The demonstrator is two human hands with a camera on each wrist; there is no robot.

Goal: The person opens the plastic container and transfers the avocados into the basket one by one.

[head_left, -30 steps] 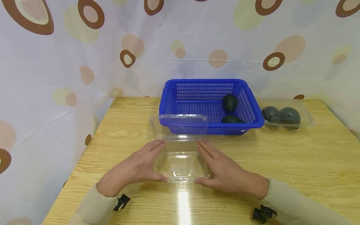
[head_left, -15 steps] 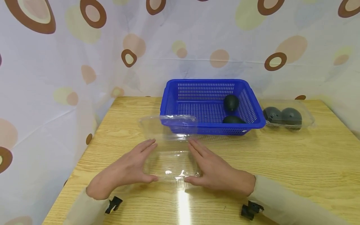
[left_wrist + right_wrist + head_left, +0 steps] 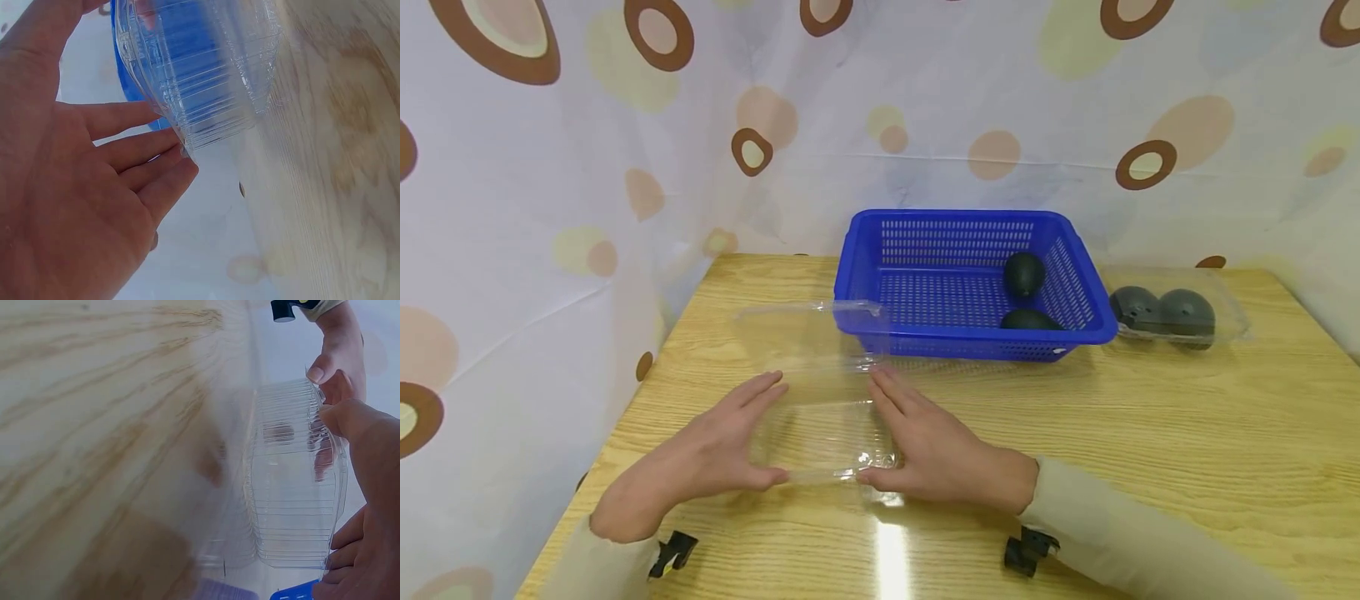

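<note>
A clear plastic clamshell container stands in front of me, its lid folded up and back towards the basket. My left hand holds its left end, thumb at the front rim and fingers at the back. On the opposite end my right hand grips the same way. In the left wrist view, fairly straight fingers lie against the rim. The right wrist view has the thumb on the rim and the ribbed side wall close to the tabletop. Nothing lies inside the container.
Behind, a blue plastic basket holds two dark green avocado-like fruits. Right of it stands another clear container with two dark round fruits. A patterned curtain hangs behind the wooden table.
Both hands have moved left along the table, carrying the clear container with them. Its raised lid now overlaps only the basket's left corner. The basket and fruits stay in place.
</note>
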